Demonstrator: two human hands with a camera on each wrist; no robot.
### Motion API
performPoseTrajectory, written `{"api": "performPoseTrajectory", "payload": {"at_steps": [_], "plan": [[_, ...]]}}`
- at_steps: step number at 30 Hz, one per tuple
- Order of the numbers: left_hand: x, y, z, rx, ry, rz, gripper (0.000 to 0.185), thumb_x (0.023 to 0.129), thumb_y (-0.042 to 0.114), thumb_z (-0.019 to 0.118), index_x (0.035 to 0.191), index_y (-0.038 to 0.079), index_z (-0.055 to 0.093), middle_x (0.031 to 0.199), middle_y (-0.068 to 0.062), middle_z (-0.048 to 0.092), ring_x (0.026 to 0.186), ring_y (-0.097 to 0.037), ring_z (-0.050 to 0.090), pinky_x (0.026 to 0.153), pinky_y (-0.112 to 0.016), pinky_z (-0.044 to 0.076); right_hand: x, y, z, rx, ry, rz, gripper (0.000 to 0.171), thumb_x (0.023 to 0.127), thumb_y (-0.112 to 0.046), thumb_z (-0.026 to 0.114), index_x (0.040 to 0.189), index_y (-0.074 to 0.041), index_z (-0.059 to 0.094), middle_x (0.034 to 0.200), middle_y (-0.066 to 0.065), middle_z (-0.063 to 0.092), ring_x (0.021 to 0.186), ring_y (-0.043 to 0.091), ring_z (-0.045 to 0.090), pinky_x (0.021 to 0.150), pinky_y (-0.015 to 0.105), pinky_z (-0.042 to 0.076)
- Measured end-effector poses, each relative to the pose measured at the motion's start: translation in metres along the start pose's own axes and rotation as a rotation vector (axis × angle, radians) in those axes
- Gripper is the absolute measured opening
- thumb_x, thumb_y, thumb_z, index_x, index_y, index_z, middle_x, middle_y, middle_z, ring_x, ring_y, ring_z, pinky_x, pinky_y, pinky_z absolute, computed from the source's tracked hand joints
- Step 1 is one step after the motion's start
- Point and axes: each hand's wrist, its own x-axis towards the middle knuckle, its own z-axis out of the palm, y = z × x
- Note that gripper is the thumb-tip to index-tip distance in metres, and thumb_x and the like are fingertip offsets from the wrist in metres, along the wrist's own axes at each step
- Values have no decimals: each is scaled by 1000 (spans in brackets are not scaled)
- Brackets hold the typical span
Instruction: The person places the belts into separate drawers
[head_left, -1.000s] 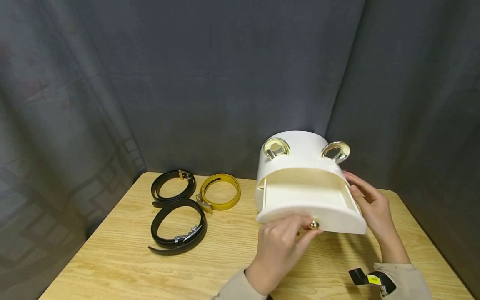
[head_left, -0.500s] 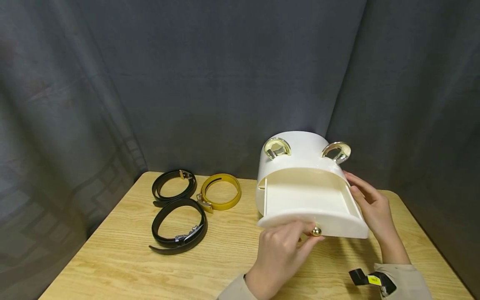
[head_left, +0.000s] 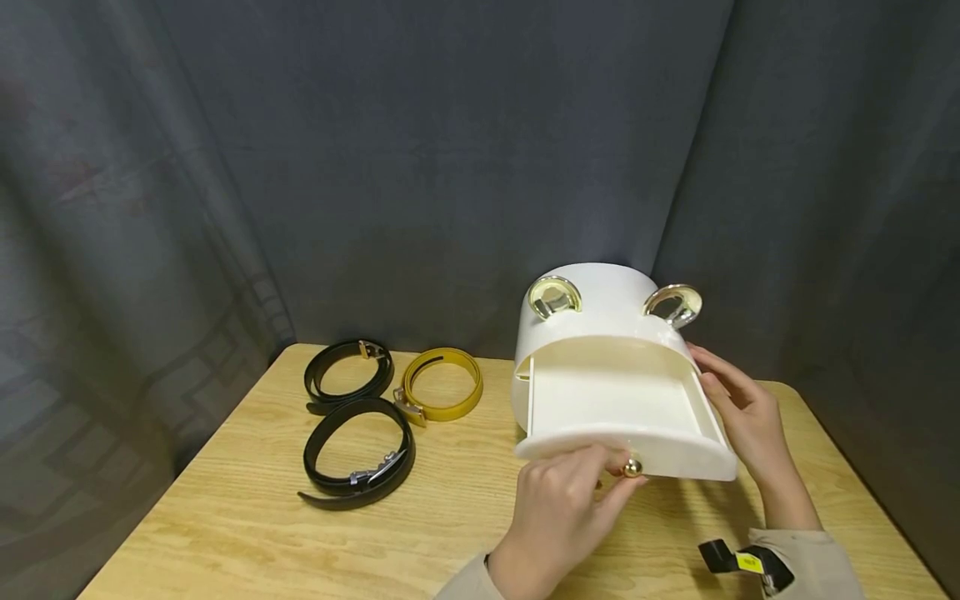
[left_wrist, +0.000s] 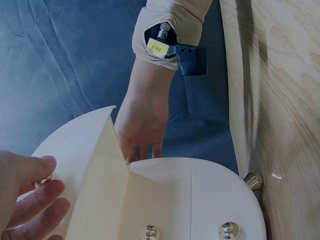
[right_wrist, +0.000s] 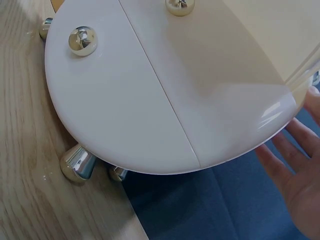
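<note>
Outward, toward me, the drawer (head_left: 611,400) points (its front panel (head_left: 686,456) longest side-to-side); my left hand (head_left: 558,504) pinches the knob (head_left: 633,468), my right hand (head_left: 750,421), fingers extended, touches the cabinet (head_left: 611,302).

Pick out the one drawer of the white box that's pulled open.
The top drawer, whose gold knob the left hand pinches. It juts out, while the middle drawer and bottom drawer sit closed beneath it.
</note>
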Motion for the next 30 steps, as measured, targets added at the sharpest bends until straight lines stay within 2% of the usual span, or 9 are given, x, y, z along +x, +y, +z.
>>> {"api": "performPoseTrajectory", "payload": {"at_steps": [4, 13, 18, 24, 30], "plan": [[-1, 1, -3, 4, -9, -1, 23, 82, 35, 82, 92, 19, 68, 88, 15, 72, 69, 4, 65, 58, -5, 43, -1, 1, 0, -5, -17, -12, 34, 100, 6, 50, 133, 10, 55, 134, -14, 59, 123, -1, 52, 91, 9, 43], [-3, 3, -10, 5, -42, 21, 26, 82, 35, 82, 97, 19, 68, 88, 15, 71, 70, 4, 65, 59, -6, 44, -6, -1, 1, -56, -16, -14, 34, 100, 5, 51, 134, 9, 56, 134, -16, 59, 121, -3, 53, 90, 9, 44], [-4, 2, -13, -2, -51, 48, 21, 86, 31, 78, 100, 18, 69, 90, 13, 71, 73, 4, 65, 63, -6, 46, -6, -2, 3, -60, -6, -3, 34, 100, 4, 51, 134, 8, 56, 133, -17, 59, 121, -4, 53, 89, 8, 44], [-3, -1, -14, -65, -42, 110, 18, 89, 21, 74, 105, 15, 70, 97, 9, 71, 86, 1, 67, 74, -8, 49, -3, -1, 2, -65, -4, 1, 34, 101, 3, 51, 134, 7, 56, 133, -18, 58, 121, -5, 52, 90, 8, 43], [-4, -5, -23, -114, -87, 143, 19, 89, 19, 74, 107, 16, 70, 97, 10, 68, 84, 0, 66, 76, -8, 48, -1, 0, 2, -57, 0, -4, 35, 100, 4, 51, 135, 7, 55, 133, -18, 58, 122, -4, 51, 91, 8, 42]]}}
